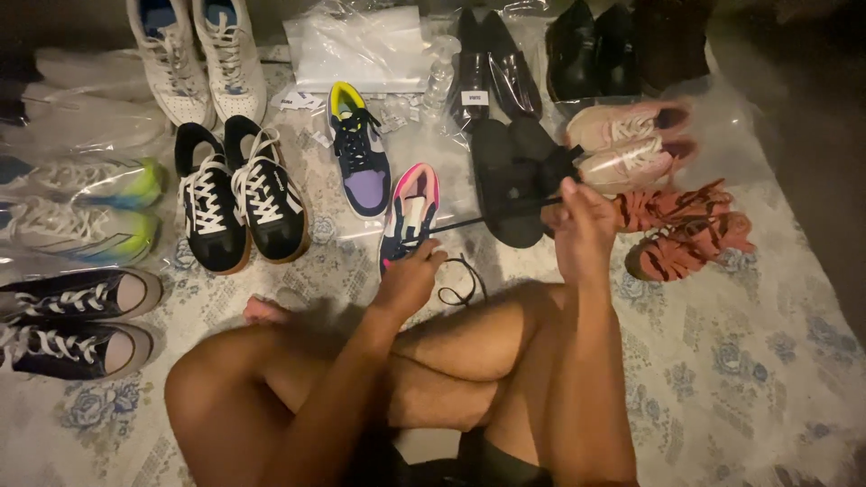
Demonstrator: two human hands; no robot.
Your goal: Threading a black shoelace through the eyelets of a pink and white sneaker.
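Lying on the floral floor covering (pixel 767 361) just before the crossed legs, the pink-and-navy sneaker (pixel 408 212) rests under the left hand (pixel 410 280), whose grip presses its toe end; the right hand (pixel 582 225) has its grip pinched on the black lace (pixel 487 216), stretched taut; black sneakers (pixel 239 194) sit left, red sandals (pixel 686 230) right.

A pink, navy and black sneaker (pixel 408 216) lies sole-down beside the purple sneaker (pixel 359 149), its black lace (pixel 487 215) pulled taut sideways.
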